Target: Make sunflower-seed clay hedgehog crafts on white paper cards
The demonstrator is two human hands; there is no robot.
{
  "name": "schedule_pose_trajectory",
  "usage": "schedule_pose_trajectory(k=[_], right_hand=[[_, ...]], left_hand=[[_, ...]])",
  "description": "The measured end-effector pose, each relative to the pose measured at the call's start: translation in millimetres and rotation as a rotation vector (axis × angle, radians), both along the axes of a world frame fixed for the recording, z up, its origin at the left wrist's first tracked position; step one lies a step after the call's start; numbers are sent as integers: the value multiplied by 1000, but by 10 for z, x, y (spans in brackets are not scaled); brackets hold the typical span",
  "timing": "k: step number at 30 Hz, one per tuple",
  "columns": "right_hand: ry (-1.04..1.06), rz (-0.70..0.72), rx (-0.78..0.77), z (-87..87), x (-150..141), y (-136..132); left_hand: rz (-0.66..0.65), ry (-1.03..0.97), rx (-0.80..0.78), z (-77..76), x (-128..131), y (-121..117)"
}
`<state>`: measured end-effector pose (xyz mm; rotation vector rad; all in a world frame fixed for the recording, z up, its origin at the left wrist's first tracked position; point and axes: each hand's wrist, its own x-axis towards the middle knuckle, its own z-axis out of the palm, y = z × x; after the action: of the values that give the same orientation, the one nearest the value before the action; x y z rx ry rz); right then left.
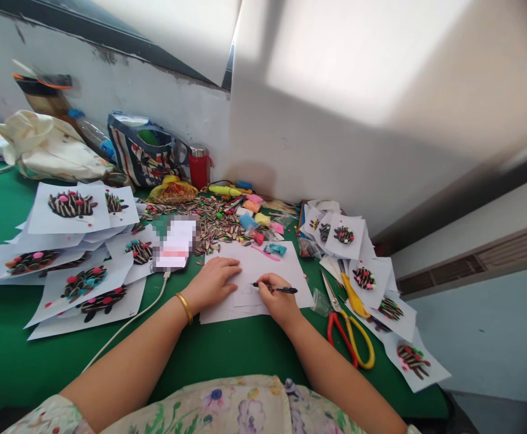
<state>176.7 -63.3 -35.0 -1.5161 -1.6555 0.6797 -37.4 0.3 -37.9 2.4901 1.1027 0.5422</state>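
On the green table point(236, 355), the left hand point(211, 282), gripping nothing, rests on white paper point(250, 265), apparently steadying it, while the right hand point(278, 299) pinches a black pen point(289, 290) near its tip, presumably for control.

Phone point(171, 246) screen's all pixelated, can't read a thing. Lines point(247, 290) by the pen point(288, 290) are too faint to make out, left hand point(213, 282) covers some paper point(293, 265), and the bottom edge chops off the shirt point(227, 413).
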Motion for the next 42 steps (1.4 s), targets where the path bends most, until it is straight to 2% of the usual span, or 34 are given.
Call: schedule_pose_trajectory(k=[20, 30, 42], right_hand=[[-56, 39, -11, -41, -4, 20], [-84, -20, 36, -35, 32, 56], [-191, -166, -8, 22, 157, 58]], left_hand=[[-3, 24, 10, -5, -1, -1], [1, 44, 10, 3, -1, -3], [-6, 57, 12, 14, 3, 6]])
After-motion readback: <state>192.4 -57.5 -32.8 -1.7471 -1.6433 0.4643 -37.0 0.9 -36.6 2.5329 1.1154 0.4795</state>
